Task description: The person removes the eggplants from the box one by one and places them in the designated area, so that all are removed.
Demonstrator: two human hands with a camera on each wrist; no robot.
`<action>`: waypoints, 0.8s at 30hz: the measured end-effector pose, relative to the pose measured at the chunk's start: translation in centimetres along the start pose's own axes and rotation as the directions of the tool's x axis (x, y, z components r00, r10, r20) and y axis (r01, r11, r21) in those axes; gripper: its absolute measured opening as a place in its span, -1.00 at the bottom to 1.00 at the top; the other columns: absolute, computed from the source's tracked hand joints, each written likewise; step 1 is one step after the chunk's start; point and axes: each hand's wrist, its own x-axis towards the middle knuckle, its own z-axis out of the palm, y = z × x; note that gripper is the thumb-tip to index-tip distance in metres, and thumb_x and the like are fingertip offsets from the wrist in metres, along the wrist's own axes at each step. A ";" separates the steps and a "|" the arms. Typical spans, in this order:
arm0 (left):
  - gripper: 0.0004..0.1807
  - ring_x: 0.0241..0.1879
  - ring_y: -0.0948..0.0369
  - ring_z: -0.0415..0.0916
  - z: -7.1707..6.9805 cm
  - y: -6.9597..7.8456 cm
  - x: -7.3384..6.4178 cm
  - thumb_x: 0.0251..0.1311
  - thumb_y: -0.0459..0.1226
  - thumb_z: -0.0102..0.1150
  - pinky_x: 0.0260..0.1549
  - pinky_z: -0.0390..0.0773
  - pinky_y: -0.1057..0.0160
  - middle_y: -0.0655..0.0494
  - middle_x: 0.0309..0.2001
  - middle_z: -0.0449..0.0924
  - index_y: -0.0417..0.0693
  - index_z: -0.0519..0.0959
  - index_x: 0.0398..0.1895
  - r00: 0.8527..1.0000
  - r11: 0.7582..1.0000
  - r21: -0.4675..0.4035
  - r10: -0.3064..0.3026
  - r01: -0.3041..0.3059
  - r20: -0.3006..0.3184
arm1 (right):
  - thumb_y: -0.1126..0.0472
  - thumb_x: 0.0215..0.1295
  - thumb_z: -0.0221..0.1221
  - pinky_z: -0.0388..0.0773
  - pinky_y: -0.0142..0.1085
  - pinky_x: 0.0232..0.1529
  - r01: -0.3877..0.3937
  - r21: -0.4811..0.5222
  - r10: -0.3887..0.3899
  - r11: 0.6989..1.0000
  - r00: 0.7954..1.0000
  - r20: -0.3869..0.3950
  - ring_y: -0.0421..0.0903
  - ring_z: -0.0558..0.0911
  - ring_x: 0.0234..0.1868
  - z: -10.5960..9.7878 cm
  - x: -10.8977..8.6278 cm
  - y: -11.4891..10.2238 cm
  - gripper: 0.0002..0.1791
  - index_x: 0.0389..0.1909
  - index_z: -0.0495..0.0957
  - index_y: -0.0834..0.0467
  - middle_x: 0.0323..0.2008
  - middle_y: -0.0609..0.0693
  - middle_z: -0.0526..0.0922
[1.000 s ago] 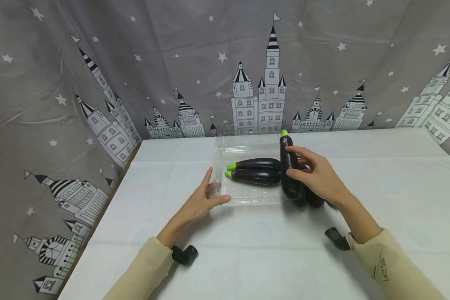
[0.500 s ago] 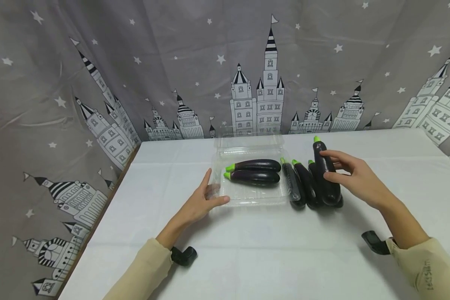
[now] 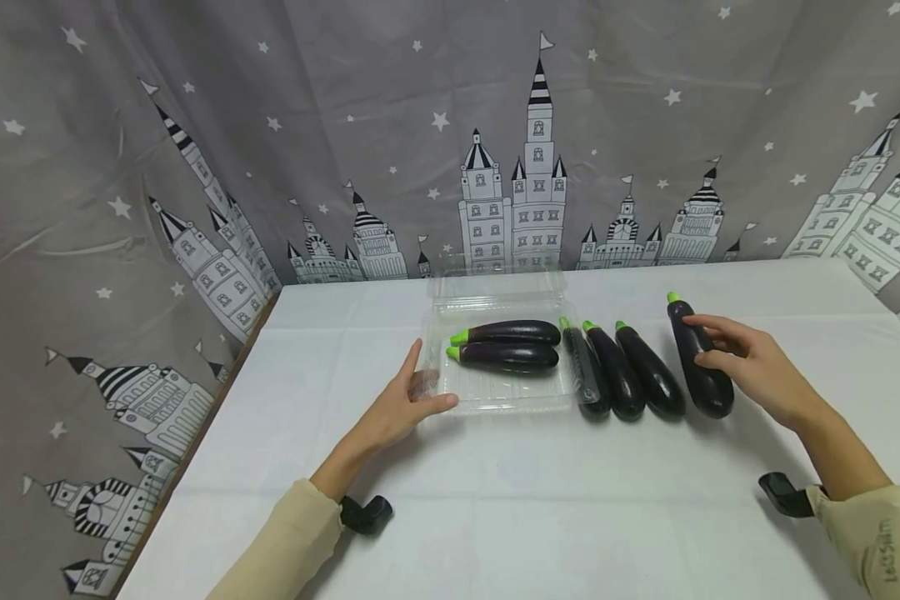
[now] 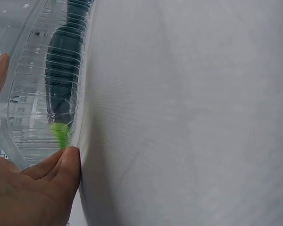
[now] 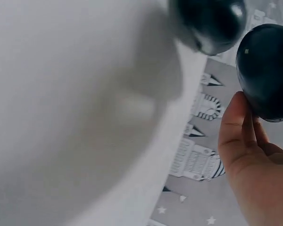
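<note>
In the head view my right hand (image 3: 757, 367) grips a dark purple eggplant (image 3: 697, 358) with a green stem tip, thumb on the near side and fingers on the far side. The right wrist view shows its rounded end, raised beside another eggplant (image 5: 212, 23). My left hand (image 3: 393, 412) rests against the left side of a clear plastic clamshell container (image 3: 510, 393), thumb and index finger spread along its corner. Inside lie two eggplants (image 3: 504, 357), side by side with green tips pointing left. Through the ribbed plastic wall, one eggplant (image 4: 63, 70) shows in the left wrist view.
Three more eggplants (image 3: 651, 371) lie in a slanted row right of the container, the nearest one partly behind its plastic edge. The clear lid (image 3: 495, 285) is folded back. A grey castle-print curtain (image 3: 420, 167) hangs behind the white-covered table (image 3: 510, 517).
My right hand has carried its eggplant rightward, from over the container's right edge to past the row. The row has come into full view. The left hand has stayed in place.
</note>
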 end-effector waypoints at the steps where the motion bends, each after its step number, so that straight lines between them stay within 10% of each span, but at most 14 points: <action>1: 0.21 0.39 -0.11 0.19 0.0 0.0 0.0 0.15 0.03 0.38 0.27 0.25 -0.15 -0.24 0.43 0.21 0.12 -0.33 0.61 1.000 1.000 0.003 0.001 -0.001 -0.001 | 0.28 0.44 0.09 0.31 -0.60 -0.13 -0.006 0.001 0.006 1.000 1.000 0.003 -0.42 0.33 0.06 0.0 0.0 0.2 -0.49 0.38 0.32 0.23 0.25 0.29 0.37; 11: 0.24 0.40 -0.11 0.19 0.0 -0.1 -0.1 0.12 0.05 0.40 0.26 0.26 -0.15 -0.24 0.43 0.19 0.14 -0.33 0.61 1.000 1.000 -0.011 -0.001 0.001 0.003 | 0.29 0.41 0.09 0.38 -0.48 -0.12 -0.097 -0.012 0.097 0.995 0.994 0.055 0.29 0.35 0.22 0.6 0.7 1.5 -0.41 0.42 0.22 0.31 0.30 0.50 0.24; 24: 0.23 0.39 -0.11 0.21 -0.1 -0.1 -0.1 0.12 0.04 0.41 0.26 0.27 -0.14 -0.23 0.43 0.20 0.14 -0.32 0.61 1.000 1.000 -0.023 0.001 -0.001 0.003 | 0.28 0.41 0.13 0.42 -0.55 -0.19 -0.101 -0.035 0.104 0.994 0.991 0.085 0.41 0.45 0.16 1.1 0.8 2.0 -0.33 0.46 0.14 0.35 0.23 0.53 0.31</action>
